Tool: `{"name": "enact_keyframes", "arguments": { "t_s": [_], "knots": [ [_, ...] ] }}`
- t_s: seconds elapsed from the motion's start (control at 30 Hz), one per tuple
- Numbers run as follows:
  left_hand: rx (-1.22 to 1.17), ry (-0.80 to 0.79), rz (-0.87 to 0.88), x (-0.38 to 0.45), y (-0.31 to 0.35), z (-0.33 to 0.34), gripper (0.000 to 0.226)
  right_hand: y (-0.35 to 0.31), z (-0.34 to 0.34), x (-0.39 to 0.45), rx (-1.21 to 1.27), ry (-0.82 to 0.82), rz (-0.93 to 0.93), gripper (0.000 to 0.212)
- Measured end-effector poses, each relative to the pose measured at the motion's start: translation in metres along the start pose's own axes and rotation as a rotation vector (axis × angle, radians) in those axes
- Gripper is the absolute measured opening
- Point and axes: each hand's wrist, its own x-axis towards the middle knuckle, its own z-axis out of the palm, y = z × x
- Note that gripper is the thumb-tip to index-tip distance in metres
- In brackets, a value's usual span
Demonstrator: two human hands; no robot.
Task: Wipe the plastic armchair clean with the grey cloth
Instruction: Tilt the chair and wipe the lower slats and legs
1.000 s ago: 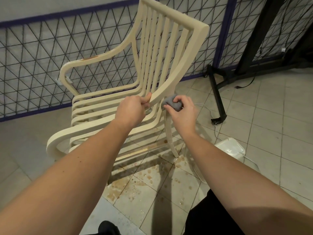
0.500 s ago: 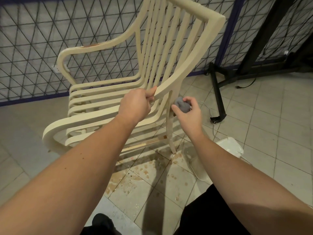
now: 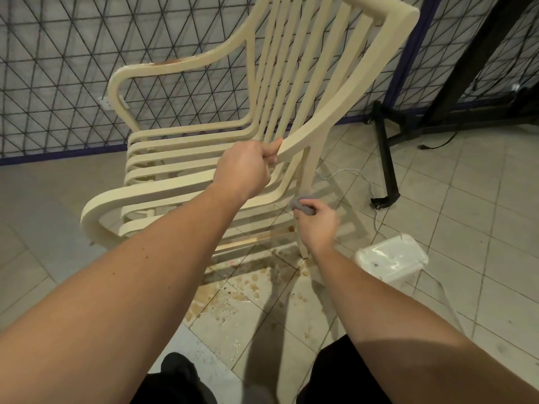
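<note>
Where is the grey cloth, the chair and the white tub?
grey cloth (image 3: 303,207), head view, bunched part above the fingers.
plastic armchair (image 3: 329,123), head view, near armrest.
white tub (image 3: 390,258), head view, its lid.

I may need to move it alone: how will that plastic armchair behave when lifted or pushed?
Probably light for its size: the left hand alone grips the armrest of the plastic armchair, which looks tilted. It seems stiff, its slats holding their curves. It may slide easily, since the tiled floor under it looks wet and stained.
</note>
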Motion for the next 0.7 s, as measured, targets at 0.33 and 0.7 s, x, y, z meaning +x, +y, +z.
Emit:
{"name": "enact_keyframes", "arguments": {
  "t_s": [0.33, 0.7],
  "knots": [
    [0.052, 0.002, 0.032, 0.0, -0.001, 0.002, 0.053, -0.01, 0.008, 0.005, 0.179, 0.199, 0.069, 0.017],
    [0.048, 0.039, 0.033, -0.001, -0.003, 0.002, 0.052, -0.003, 0.001, 0.009, 0.276, 0.053, 0.324, 0.025]
  ]
}}
